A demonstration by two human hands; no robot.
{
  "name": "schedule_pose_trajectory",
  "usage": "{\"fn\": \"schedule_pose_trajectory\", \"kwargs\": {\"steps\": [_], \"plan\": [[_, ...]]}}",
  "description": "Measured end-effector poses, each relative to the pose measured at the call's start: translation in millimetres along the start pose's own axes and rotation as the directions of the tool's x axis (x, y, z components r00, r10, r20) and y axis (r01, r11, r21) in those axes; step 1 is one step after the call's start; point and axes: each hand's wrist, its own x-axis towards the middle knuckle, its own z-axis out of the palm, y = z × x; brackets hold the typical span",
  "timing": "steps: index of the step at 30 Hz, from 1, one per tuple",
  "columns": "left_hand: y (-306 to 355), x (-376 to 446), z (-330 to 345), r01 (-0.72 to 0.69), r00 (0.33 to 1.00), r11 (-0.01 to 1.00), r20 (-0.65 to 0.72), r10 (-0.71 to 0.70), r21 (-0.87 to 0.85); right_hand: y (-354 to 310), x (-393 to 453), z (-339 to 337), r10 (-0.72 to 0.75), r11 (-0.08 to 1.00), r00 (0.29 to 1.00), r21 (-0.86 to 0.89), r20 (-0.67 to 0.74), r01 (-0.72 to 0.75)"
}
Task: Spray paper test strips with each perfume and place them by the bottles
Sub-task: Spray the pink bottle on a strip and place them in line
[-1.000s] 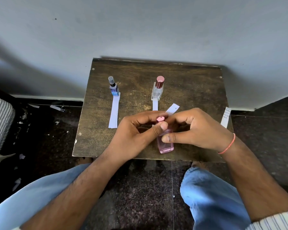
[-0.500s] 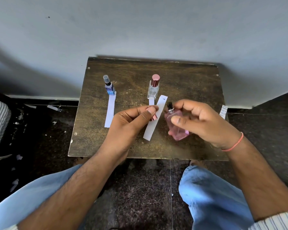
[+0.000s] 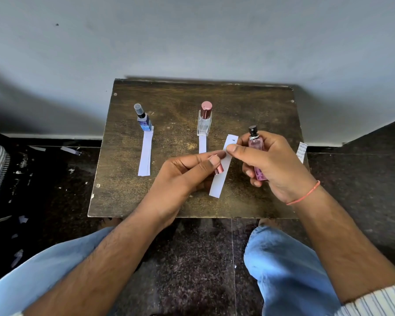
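Observation:
My right hand (image 3: 271, 165) grips a small pink perfume bottle (image 3: 255, 144), uncapped, its black nozzle up. My left hand (image 3: 187, 176) pinches a white paper strip (image 3: 221, 176) and also holds the bottle's pink cap (image 3: 219, 170). My right thumb touches the strip's upper part. A blue bottle (image 3: 144, 119) stands at the back left of the wooden table (image 3: 249, 106) with a strip (image 3: 145, 153) in front of it. A clear bottle with a rose cap (image 3: 205, 119) stands mid-table, a strip (image 3: 202, 144) before it, partly hidden by my left hand.
Another paper strip (image 3: 302, 151) with printing hangs at the table's right edge. The table stands against a grey wall. Paper scraps (image 3: 71, 151) lie on the dark floor to the left. My knees in blue trousers are below the table's front edge.
The cap came off the pink bottle and sits in my left hand. My right hand lifted the bottle to the right, and the strip is held up between both hands.

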Motion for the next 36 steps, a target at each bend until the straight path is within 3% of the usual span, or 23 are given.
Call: {"fn": "schedule_pose_trajectory", "kwargs": {"steps": [9, 12, 19, 23, 27, 36], "plan": [[-3, 9, -7, -0.014, 0.999, 0.999, -0.042, 0.013, -0.036, -7, -4, 0, 0.023, 0.999, 0.996, 0.045, 0.082, -0.027], [-5, 9, -9, -0.010, 0.999, 0.993, -0.052, 0.016, 0.116, -8, -5, 2, 0.035, 0.999, 0.993, 0.024, 0.114, -0.038], [-8, 2, -3, -0.190, 0.974, 0.839, 0.202, 0.098, 0.510, -6, -4, 6, 0.012, 1.000, 0.994, -0.001, 0.106, -0.012], [-11, 4, -8, -0.238, 0.969, 0.771, 0.086, 0.233, 0.591, -8, -4, 6, 0.038, 0.999, 0.994, -0.005, 0.105, -0.038], [-8, 4, -8, -0.237, 0.959, 0.759, 0.023, 0.281, 0.607, -10, -4, 1, 0.080, 0.995, 0.984, 0.047, 0.160, -0.088], [-7, 4, -9, -0.170, 0.983, 0.828, 0.038, 0.178, 0.535, -5, -4, -1, 0.006, 1.000, 0.990, 0.017, 0.138, -0.009]]}}
